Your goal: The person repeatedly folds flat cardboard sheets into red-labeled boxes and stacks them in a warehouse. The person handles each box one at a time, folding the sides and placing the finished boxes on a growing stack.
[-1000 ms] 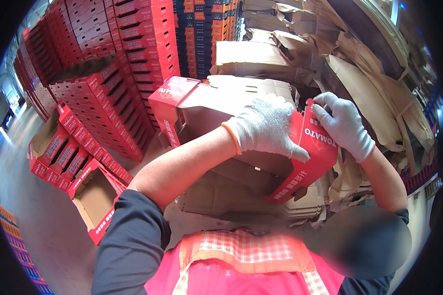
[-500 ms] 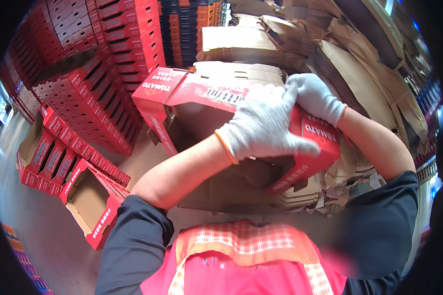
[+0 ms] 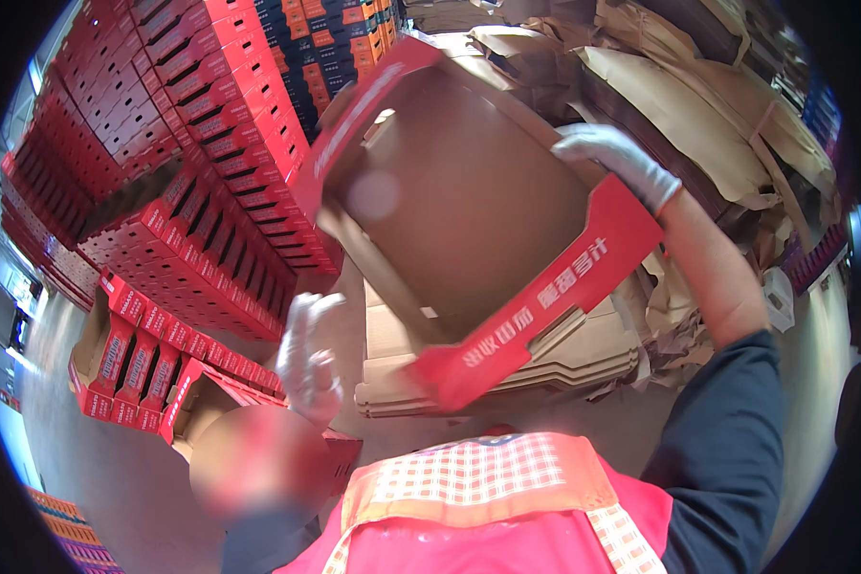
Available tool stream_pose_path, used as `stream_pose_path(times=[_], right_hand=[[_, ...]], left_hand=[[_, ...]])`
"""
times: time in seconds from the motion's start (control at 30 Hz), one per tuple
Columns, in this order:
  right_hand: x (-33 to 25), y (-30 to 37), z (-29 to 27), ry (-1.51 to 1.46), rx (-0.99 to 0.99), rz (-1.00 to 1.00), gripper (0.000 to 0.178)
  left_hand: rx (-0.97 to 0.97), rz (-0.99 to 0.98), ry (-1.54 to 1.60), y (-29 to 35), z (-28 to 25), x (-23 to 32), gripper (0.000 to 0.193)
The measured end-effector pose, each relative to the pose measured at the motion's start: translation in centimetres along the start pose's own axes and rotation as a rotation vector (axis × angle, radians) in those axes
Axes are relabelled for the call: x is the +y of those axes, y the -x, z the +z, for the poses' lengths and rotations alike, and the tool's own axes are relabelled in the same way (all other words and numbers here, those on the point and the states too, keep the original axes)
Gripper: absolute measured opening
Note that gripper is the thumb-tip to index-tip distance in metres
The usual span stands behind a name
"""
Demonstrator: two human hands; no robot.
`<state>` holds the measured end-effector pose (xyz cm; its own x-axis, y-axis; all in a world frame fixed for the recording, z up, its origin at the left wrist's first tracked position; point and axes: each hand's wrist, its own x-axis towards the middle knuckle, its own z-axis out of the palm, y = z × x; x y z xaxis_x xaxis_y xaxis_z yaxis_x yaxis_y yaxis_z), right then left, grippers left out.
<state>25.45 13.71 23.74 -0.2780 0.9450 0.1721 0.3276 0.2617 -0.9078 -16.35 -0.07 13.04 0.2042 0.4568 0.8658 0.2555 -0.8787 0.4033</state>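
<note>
A red cardboard tray box (image 3: 560, 292), plain brown inside, is tilted in front of me with its open side toward me. My right hand (image 3: 622, 161), in a white glove, grips its far right edge; the thumb is hidden by the box wall. To the left of the box and apart from it, my gloved left hand (image 3: 311, 368) has its fingers spread and holds nothing. Beneath the box lies a stack of flat brown cardboard sheets (image 3: 574, 349), partly covered by it.
Tall stacks of red boxes (image 3: 249, 124) rise at the left, with a lower row of red boxes (image 3: 139, 354) on the floor nearer me. Dark and orange boxes (image 3: 325, 48) stand behind. Bundles of brown cardboard (image 3: 679, 105) are piled at the far right.
The red box has turned and tilted up, so its inside now faces me. My left hand has let go of it and moved down left; my right hand still holds the edge.
</note>
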Motion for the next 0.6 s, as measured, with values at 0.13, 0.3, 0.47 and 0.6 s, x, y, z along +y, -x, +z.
stream_pose_path(times=[0.13,0.3,0.47,0.6], right_hand=[[14.3,5.7,4.9,-0.469,0.088,0.53,0.03],[21.6,7.6,8.6,-0.674,0.312,0.236,0.024],[7.1,5.9,-1.1,-0.438,0.288,-0.302,0.021],[-3.0,9.0,1.6,0.166,0.369,-0.357,0.029]], left_hand=[[-0.034,-0.204,0.083,-3.0,1.3,0.9,0.098],[-0.442,0.186,-0.155,-10.3,11.6,3.6,0.093],[-0.046,0.221,-0.079,-10.8,19.9,3.9,0.096],[0.163,0.216,0.026,-10.1,22.7,3.0,0.115]])
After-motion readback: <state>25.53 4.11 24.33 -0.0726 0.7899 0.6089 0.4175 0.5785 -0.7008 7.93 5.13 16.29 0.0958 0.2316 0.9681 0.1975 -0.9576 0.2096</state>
